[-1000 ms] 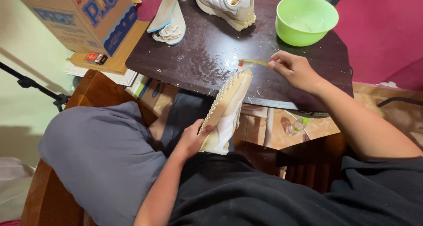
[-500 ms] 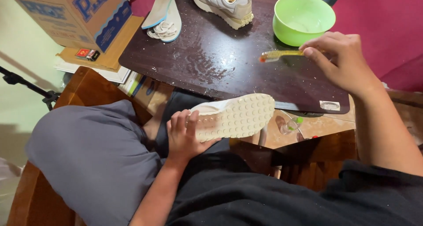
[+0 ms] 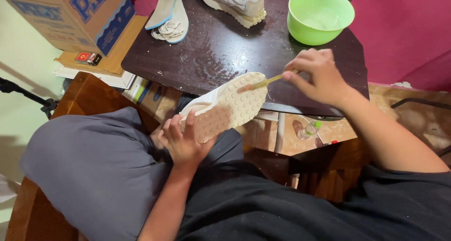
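Shoe [image 3: 225, 107] sole up, toe pointing upper right

bowl [image 3: 320, 15] and sneaker [image 3: 233, 4] crowd table's far edge

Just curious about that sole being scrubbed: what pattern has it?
Cream sole, covered in small round studs; head view.

I see a big brown cardboard box [image 3: 70, 15] with blue print at eleven o'clock. A small red and black box [image 3: 88, 58] lies just below it.
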